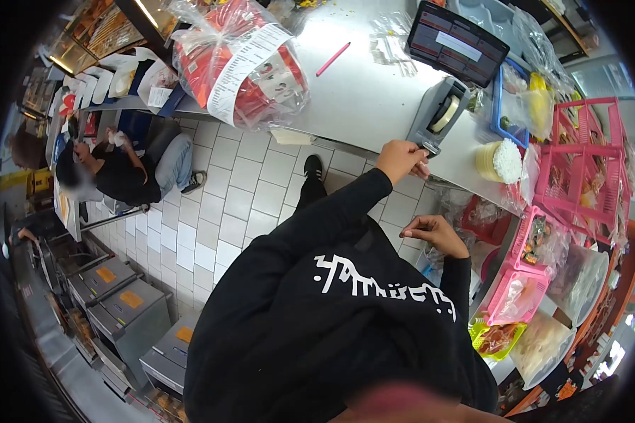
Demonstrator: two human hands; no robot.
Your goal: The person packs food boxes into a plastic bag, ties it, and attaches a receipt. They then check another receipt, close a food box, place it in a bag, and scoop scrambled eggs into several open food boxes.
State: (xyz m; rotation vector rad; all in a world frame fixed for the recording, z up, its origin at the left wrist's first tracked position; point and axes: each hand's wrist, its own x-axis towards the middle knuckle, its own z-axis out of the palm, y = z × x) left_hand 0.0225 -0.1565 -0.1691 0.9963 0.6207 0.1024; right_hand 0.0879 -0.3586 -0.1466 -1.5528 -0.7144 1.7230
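- The left hand (401, 159) is closed, its fingertips pinched at the front cutting edge of a grey desktop tape dispenser (437, 116); the tape itself is too small to make out between the fingers.
- That dispenser stands at the near edge of a stainless-steel counter (363, 92), with a pale roll of tape (445, 114) in its body.
- The right hand (436, 233) is held lower, below the counter's edge, with fingers curled and tips pressed together; whether it grips anything I cannot tell.
- Both arms wear black sleeves, and the black sweatshirt (331, 317) bears white lettering across the chest.
- Just behind the dispenser, a dark tablet screen (457, 42) leans upright.
- Further along the counter lie a pink pen (332, 59) and a large clear plastic bag holding red boxes (243, 63), with a long printed receipt taped on it.
- Beside the dispenser sits a clear tub with a white filling (499, 161).
- Pink plastic baskets (578, 155) with wrapped food stand by the right hand.
- Across the white tiled floor (219, 211), another person in dark clothes (116, 173) sits at a table.
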